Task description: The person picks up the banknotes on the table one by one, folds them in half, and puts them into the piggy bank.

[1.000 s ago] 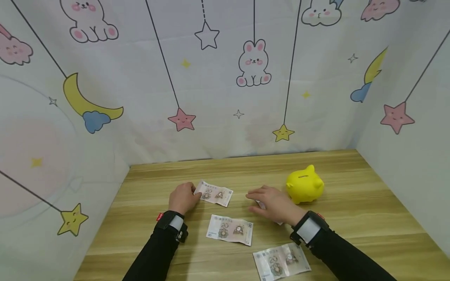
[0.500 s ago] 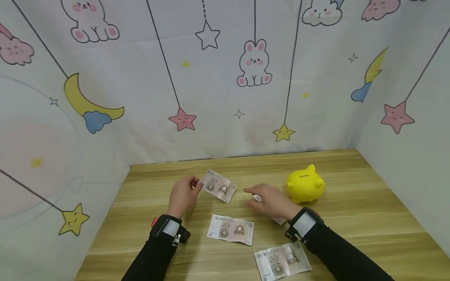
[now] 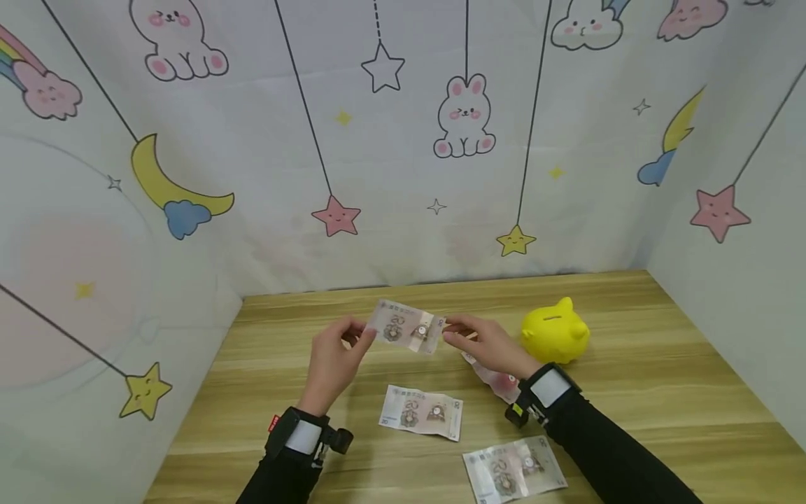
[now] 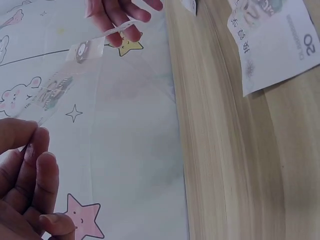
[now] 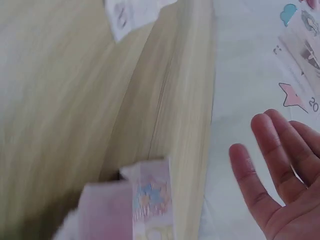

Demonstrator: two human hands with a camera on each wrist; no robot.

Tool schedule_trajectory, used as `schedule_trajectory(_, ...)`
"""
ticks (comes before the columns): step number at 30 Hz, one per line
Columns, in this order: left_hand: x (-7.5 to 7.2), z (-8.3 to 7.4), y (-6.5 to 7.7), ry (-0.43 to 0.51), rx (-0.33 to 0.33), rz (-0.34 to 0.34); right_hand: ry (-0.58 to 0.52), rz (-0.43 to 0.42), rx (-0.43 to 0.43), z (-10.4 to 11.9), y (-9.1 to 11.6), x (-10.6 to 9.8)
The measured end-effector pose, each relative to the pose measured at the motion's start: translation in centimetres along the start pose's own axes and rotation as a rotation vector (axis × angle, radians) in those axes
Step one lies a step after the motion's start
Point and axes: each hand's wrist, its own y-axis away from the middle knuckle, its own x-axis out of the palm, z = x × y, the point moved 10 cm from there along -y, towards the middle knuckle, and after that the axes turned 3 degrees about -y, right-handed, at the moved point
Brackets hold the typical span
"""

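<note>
My left hand (image 3: 334,360) pinches the left end of a pale pink banknote (image 3: 406,327) marked 20, raised above the table. Thumb and index finger meet on its corner in the left wrist view. At the note's other end is my right hand (image 3: 485,343), its fingers (image 5: 270,142) extended beside the edge; whether they touch it is unclear. Beneath the right hand lies a creased pink banknote (image 3: 494,378), partly hidden by that hand and wrist. Two more 20 notes lie flat nearer me: a middle banknote (image 3: 420,413) and a front banknote (image 3: 515,469).
A yellow piggy bank (image 3: 554,332) with a slot on top stands at the right rear, just beyond the right hand. White cloth walls (image 3: 403,259) with cartoon prints enclose the wooden table (image 3: 302,308) at the back and sides.
The left hand has lifted its banknote off the table and levelled it towards the middle. My right hand has come up to the note's right end, uncovering more of the creased note below.
</note>
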Motion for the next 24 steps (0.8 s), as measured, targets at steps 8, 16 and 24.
schedule_trajectory(8, 0.5, -0.2, 0.5, 0.039, -0.008, -0.019, -0.279, -0.073, 0.029, -0.5, -0.6, -0.4)
schedule_trajectory(16, 1.1, 0.7, 0.7, 0.046, -0.034, -0.067, -0.307, -0.15, 0.006, -0.1, -0.6, -0.7)
schedule_trajectory(24, 1.3, -0.8, 1.1, -0.063, 0.13, -0.177, -0.284, -0.197, -0.013, 0.3, -0.4, -1.2)
